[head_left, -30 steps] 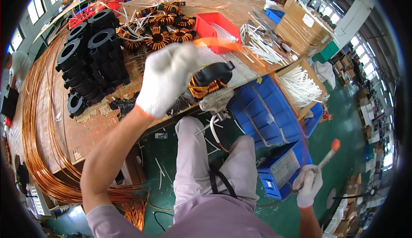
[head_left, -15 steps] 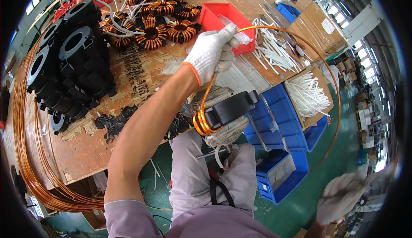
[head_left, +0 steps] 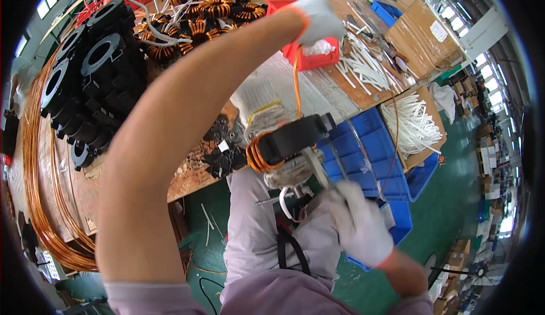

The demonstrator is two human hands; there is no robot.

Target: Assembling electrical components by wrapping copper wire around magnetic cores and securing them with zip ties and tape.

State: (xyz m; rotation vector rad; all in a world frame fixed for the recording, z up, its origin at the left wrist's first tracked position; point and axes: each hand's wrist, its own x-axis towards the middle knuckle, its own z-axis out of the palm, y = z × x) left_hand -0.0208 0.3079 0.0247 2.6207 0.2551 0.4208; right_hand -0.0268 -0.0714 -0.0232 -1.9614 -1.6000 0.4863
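Leaning up to the right, approx. edge-on, the black ring core (head_left: 292, 139) sits atop a wrapped clamp (head_left: 284, 174), copper turns (head_left: 258, 155) round its left end. L hand (head_left: 322, 21) is well above, fingers seemingly closed on copper wire (head_left: 297, 85) running straight down behind the core. R hand (head_left: 363, 224) is nearer, below-right, by a pale strip (head_left: 315, 164); fingers blurred, can't tell if gripping.

Dressed in mauve and grey
Wearing white gloves (head_left: 366, 232) with orange cuffs (head_left: 387, 258), short-sleeved shirt (head_left: 278, 295), trousers (head_left: 250, 224), black strap (head_left: 282, 249).
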